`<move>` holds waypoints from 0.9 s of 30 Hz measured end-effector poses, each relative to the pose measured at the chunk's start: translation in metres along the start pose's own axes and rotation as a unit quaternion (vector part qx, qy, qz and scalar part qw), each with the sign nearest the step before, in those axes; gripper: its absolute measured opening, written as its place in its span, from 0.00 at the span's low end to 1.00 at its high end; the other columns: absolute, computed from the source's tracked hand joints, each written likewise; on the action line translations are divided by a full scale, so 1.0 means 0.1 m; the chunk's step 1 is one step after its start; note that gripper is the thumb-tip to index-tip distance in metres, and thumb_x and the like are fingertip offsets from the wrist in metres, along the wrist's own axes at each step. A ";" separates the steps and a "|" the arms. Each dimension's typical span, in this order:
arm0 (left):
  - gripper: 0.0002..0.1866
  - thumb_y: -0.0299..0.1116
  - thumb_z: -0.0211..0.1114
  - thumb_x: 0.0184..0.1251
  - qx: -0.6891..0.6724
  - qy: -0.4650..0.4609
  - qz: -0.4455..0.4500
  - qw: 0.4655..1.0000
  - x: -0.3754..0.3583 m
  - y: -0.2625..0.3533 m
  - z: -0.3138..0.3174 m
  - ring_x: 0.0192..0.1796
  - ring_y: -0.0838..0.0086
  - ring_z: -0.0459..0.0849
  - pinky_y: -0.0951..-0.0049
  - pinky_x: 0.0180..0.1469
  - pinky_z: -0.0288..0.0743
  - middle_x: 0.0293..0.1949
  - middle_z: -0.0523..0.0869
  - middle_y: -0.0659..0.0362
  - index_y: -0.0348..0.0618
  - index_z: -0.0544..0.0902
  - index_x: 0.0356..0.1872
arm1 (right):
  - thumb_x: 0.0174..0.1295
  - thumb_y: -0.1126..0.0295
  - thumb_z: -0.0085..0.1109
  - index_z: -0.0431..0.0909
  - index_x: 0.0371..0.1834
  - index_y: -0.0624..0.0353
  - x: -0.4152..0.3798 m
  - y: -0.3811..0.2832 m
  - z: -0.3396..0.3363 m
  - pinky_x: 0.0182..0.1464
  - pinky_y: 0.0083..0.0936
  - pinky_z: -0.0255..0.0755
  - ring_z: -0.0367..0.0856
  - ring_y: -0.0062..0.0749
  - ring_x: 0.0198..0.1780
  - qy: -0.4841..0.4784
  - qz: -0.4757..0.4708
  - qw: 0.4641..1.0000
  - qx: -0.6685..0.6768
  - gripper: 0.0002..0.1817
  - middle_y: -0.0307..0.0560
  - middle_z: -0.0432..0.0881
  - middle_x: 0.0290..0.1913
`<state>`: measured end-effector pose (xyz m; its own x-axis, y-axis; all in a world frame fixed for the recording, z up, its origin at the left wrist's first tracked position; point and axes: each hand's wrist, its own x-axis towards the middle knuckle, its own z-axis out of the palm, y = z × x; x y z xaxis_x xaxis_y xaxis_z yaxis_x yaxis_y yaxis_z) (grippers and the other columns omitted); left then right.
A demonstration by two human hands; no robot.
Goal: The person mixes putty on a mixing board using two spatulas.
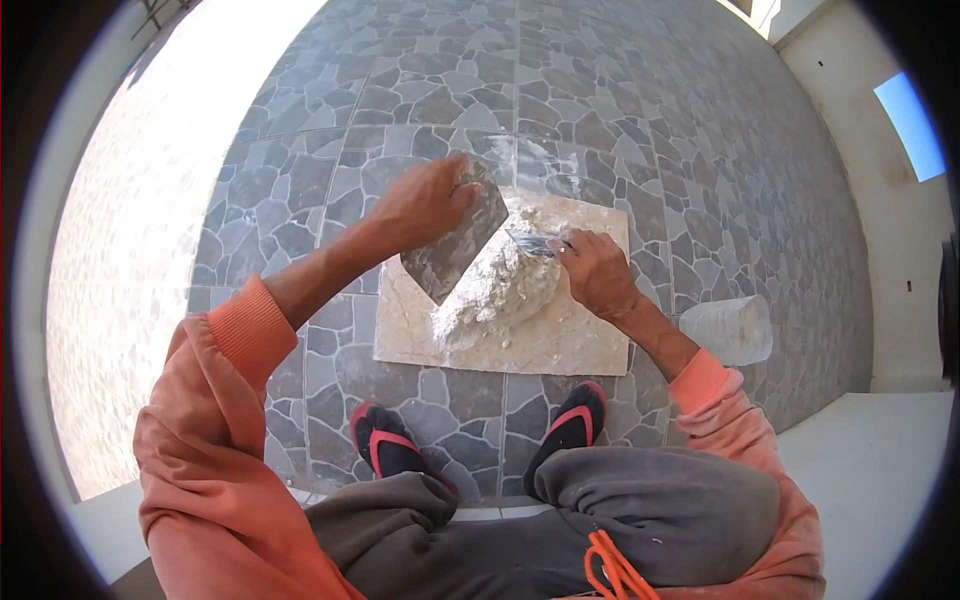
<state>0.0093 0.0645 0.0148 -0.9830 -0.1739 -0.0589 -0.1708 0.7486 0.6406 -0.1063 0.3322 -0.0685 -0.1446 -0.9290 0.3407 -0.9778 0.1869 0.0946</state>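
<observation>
My left hand (428,203) is closed at the upper end of a plastering trowel (452,245), whose flat grey, smeared blade tilts down at the left side of a mound of white plaster (510,290). Its handle is hidden by my fingers. In my closed right hand (600,275) is a putty knife (535,243), its thin metal blade pointing left and touching the top of the mound. The plaster is lumpy and wet-looking, heaped on a beige tile slab (580,345) that lies flat on the floor in front of my feet.
A translucent plastic container (728,330) sits on the floor right of the slab. My feet, in black and red flip-flops (395,440), are just below the slab. The floor (440,85) is grey stone-patterned tile, with a wall (840,150) on the right and bright sunlight on the left.
</observation>
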 end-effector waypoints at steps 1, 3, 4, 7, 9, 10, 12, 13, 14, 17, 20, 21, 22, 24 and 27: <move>0.18 0.40 0.58 0.73 0.031 0.032 0.083 0.996 0.04 -0.03 -0.04 0.32 0.54 0.85 0.54 0.37 0.74 0.33 0.85 0.40 0.31 0.78 0.48 | 0.60 0.74 0.55 0.81 0.46 0.62 0.02 0.00 -0.04 0.45 0.36 0.72 0.80 0.39 0.42 -0.014 -0.015 1.000 -0.007 0.12 0.49 0.78 0.38; 0.17 0.40 0.59 0.72 0.057 -0.002 0.101 0.993 0.08 0.06 -0.05 0.32 0.52 0.86 0.53 0.37 0.74 0.32 0.85 0.40 0.32 0.79 0.48 | 0.61 0.73 0.55 0.82 0.45 0.60 0.09 0.00 -0.14 0.46 0.35 0.71 0.79 0.38 0.43 -0.040 -0.048 0.998 -0.020 0.11 0.47 0.77 0.38; 0.17 0.40 0.59 0.72 0.069 -0.020 0.111 0.991 0.11 0.13 -0.04 0.32 0.50 0.86 0.52 0.37 0.75 0.32 0.86 0.39 0.33 0.79 0.49 | 0.61 0.72 0.55 0.82 0.44 0.59 0.15 0.00 -0.20 0.46 0.35 0.71 0.79 0.38 0.43 -0.043 -0.067 0.997 -0.013 0.10 0.47 0.77 0.38; 0.15 0.39 0.60 0.71 0.069 -0.025 0.138 0.988 0.18 0.15 0.16 0.30 0.48 0.84 0.49 0.36 0.74 0.26 0.84 0.42 0.35 0.78 0.46 | 0.62 0.72 0.55 0.82 0.39 0.58 0.39 0.04 -0.42 0.45 0.34 0.71 0.79 0.37 0.43 -0.064 -0.114 0.991 -0.003 0.08 0.46 0.76 0.38; 0.14 0.38 0.61 0.70 0.072 -0.035 0.138 0.987 0.19 0.14 0.24 0.30 0.45 0.84 0.48 0.37 0.73 0.25 0.84 0.42 0.35 0.77 0.44 | 0.61 0.72 0.55 0.82 0.36 0.57 0.54 0.07 -0.56 0.46 0.35 0.71 0.79 0.37 0.44 -0.086 -0.132 0.988 -0.005 0.06 0.46 0.76 0.39; 0.13 0.37 0.61 0.70 0.066 -0.029 0.140 0.988 0.21 0.08 0.30 0.31 0.45 0.84 0.48 0.37 0.73 0.25 0.84 0.42 0.36 0.77 0.44 | 0.60 0.72 0.56 0.82 0.36 0.57 0.59 0.10 -0.59 0.47 0.35 0.71 0.79 0.37 0.45 -0.093 -0.138 0.986 -0.011 0.06 0.46 0.76 0.39; 0.13 0.37 0.61 0.70 0.055 -0.018 0.145 0.988 0.27 -0.01 0.36 0.32 0.45 0.84 0.47 0.38 0.73 0.26 0.84 0.42 0.36 0.77 0.43 | 0.59 0.72 0.56 0.81 0.34 0.57 0.69 0.16 -0.65 0.47 0.35 0.71 0.79 0.37 0.45 -0.108 -0.151 0.982 -0.022 0.05 0.46 0.76 0.40; 0.13 0.36 0.61 0.69 0.071 -0.034 0.138 0.987 0.28 -0.04 0.38 0.32 0.45 0.84 0.47 0.39 0.73 0.27 0.85 0.41 0.36 0.77 0.43 | 0.57 0.73 0.58 0.81 0.34 0.57 0.74 0.17 -0.68 0.47 0.36 0.73 0.79 0.38 0.46 -0.099 -0.163 0.981 -0.026 0.04 0.47 0.77 0.40; 0.12 0.36 0.61 0.69 0.086 -0.051 0.130 0.986 0.30 -0.07 0.39 0.33 0.45 0.84 0.47 0.39 0.73 0.28 0.85 0.41 0.36 0.77 0.44 | 0.57 0.74 0.58 0.81 0.34 0.58 0.78 0.19 -0.71 0.46 0.36 0.73 0.80 0.39 0.46 -0.125 -0.152 0.980 -0.016 0.05 0.48 0.77 0.41; 0.12 0.35 0.61 0.69 0.097 -0.081 0.130 0.983 0.40 -0.24 0.42 0.35 0.45 0.85 0.47 0.41 0.73 0.30 0.85 0.41 0.36 0.78 0.44 | 0.55 0.75 0.58 0.81 0.35 0.59 0.87 0.21 -0.77 0.45 0.38 0.75 0.80 0.41 0.46 -0.191 -0.128 0.973 0.005 0.06 0.49 0.77 0.41; 0.13 0.34 0.63 0.67 0.090 -0.110 0.154 0.978 0.49 -0.37 0.36 0.38 0.45 0.85 0.47 0.42 0.73 0.32 0.86 0.40 0.37 0.77 0.45 | 0.55 0.76 0.57 0.81 0.36 0.60 0.81 0.26 -0.82 0.45 0.41 0.76 0.81 0.45 0.45 -0.251 -0.070 0.966 0.006 0.06 0.52 0.77 0.41; 0.13 0.33 0.64 0.67 0.075 -0.117 0.165 0.976 0.48 -0.40 0.33 0.38 0.45 0.85 0.47 0.42 0.73 0.32 0.86 0.41 0.37 0.77 0.46 | 0.55 0.75 0.57 0.81 0.36 0.61 0.78 0.26 -0.82 0.46 0.42 0.76 0.81 0.47 0.44 -0.277 -0.024 0.960 0.012 0.07 0.53 0.78 0.41; 0.13 0.33 0.64 0.66 0.060 -0.126 0.175 0.975 0.47 -0.43 0.31 0.38 0.45 0.85 0.47 0.42 0.73 0.33 0.86 0.41 0.37 0.76 0.46 | 0.56 0.75 0.56 0.81 0.36 0.62 0.75 0.26 -0.80 0.46 0.43 0.76 0.81 0.49 0.44 -0.304 0.021 0.952 0.019 0.07 0.55 0.78 0.40; 0.13 0.32 0.67 0.65 0.059 -0.147 0.185 0.970 0.40 -0.43 0.29 0.38 0.48 0.86 0.50 0.43 0.74 0.34 0.87 0.44 0.39 0.76 0.46 | 0.59 0.72 0.55 0.80 0.38 0.65 0.63 0.28 -0.69 0.47 0.46 0.75 0.81 0.55 0.44 -0.257 0.102 0.957 0.087 0.09 0.60 0.79 0.39; 0.12 0.32 0.68 0.64 0.104 -0.130 0.231 0.959 0.28 -0.39 0.23 0.40 0.55 0.87 0.55 0.44 0.77 0.36 0.87 0.50 0.42 0.77 0.45 | 0.63 0.68 0.52 0.79 0.40 0.68 0.52 0.31 -0.57 0.49 0.48 0.74 0.79 0.61 0.45 -0.263 0.143 0.942 0.148 0.13 0.66 0.79 0.40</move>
<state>-0.0129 0.0449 -0.0295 -0.9361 0.3514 -0.0122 0.3029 0.8236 0.4795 -0.1354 0.3075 0.0053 -0.3870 -0.8987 -0.2062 -0.8757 0.4283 -0.2230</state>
